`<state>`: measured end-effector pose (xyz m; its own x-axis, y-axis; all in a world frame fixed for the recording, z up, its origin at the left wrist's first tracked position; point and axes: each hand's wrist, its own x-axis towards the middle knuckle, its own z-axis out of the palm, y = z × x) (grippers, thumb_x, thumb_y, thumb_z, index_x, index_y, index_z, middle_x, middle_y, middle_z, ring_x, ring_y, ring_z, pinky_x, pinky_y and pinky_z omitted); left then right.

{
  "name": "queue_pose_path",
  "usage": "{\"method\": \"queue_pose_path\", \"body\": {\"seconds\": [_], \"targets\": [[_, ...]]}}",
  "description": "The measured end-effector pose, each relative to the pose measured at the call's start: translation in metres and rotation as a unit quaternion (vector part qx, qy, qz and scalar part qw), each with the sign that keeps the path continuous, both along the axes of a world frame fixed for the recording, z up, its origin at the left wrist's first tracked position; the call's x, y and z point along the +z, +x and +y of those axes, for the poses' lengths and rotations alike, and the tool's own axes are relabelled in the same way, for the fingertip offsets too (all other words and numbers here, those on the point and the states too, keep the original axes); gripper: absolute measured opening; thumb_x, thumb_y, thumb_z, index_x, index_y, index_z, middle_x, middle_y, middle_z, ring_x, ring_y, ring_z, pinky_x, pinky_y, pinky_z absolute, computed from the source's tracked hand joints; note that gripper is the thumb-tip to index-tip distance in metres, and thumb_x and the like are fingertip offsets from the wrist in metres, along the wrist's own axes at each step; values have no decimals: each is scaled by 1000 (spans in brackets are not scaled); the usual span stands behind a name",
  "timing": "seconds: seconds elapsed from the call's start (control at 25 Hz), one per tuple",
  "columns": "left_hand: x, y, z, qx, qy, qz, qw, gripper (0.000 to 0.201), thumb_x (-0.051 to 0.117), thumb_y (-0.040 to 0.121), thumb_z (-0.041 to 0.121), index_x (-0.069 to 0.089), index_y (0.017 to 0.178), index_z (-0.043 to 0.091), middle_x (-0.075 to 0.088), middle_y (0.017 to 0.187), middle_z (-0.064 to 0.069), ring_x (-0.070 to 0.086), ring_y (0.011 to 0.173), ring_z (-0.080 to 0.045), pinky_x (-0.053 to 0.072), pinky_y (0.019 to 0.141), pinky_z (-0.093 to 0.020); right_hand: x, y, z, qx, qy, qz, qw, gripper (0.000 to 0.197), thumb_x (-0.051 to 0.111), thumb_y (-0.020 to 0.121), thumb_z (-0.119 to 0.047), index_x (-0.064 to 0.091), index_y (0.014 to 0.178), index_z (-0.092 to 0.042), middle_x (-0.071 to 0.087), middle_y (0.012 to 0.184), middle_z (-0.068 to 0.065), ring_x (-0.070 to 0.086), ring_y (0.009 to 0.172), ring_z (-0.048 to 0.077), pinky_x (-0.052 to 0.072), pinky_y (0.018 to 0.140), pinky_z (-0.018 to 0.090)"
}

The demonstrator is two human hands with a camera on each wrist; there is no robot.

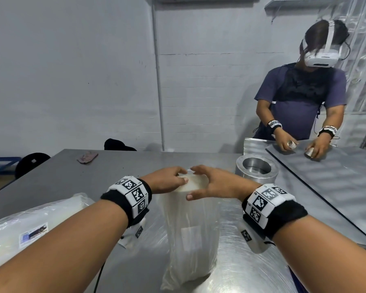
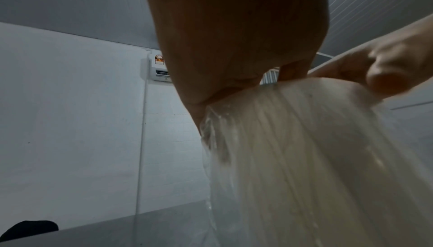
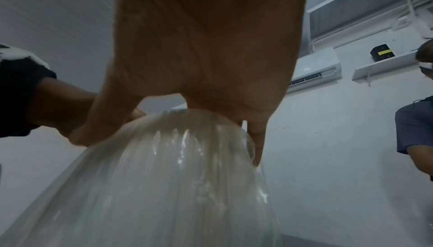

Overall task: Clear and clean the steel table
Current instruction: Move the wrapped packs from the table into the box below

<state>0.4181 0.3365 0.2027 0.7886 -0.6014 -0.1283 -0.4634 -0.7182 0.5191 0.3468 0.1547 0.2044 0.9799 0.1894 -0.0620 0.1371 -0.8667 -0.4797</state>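
Contents of the clear plastic bag (image 1: pixel 190 233) hard to make out: milky, ribbed, cylindrical, maybe a sleeve of stacked cups, can't confirm. Both wrist views mostly blocked by palm and film. Bag stands upright on the steel table (image 1: pixel 76 172), its base cut close to the bottom edge of the head view. Left hand (image 1: pixel 166 181) grips the bag's top from the left, fingers curled over the rim, thumb on the near side. Right hand (image 1: pixel 215 183) cups the same top from the right, fingers bent round it, thumb pressed on the film just below. The two hands nearly meet over the top. Left of the grip: one second plastic package (image 1: pixel 30 225), flat, wrinkled, with a printed label, partly cut off. Right of the grip, just beside: one brushed metal cylinder (image 1: pixel 257 169), open top. Beyond the grip, far left: one pinkish cloth (image 1: pixel 87 156). Far right: one other person (image 1: pixel 300 92) with a headset, holding two small cans.
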Motion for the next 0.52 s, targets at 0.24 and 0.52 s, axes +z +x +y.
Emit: {"method": "queue_pose_path", "body": {"seconds": [0.24, 0.52], "targets": [[-4, 5, 3, -3, -15, 4, 1000, 39, 53, 97, 38, 56, 132, 20, 59, 128, -2, 55, 113, -17, 40, 95, -30, -9, 10, -7, -16, 6, 56, 998, 79, 81, 63, -54, 48, 130, -29, 61, 110, -11, 58, 101, 10, 44, 87, 24], [-67, -14, 15, 147, -358, -23, 922, 67, 49, 76, 68, 54, 130, 29, 58, 121, 8, 55, 113, -12, 45, 98, -32, -47, 2, -19, -95, 328, -28, 940, 61, 86, 68, -30, 59, 122, -24, 67, 108, -9, 64, 97, 7, 47, 77, 9]]}}
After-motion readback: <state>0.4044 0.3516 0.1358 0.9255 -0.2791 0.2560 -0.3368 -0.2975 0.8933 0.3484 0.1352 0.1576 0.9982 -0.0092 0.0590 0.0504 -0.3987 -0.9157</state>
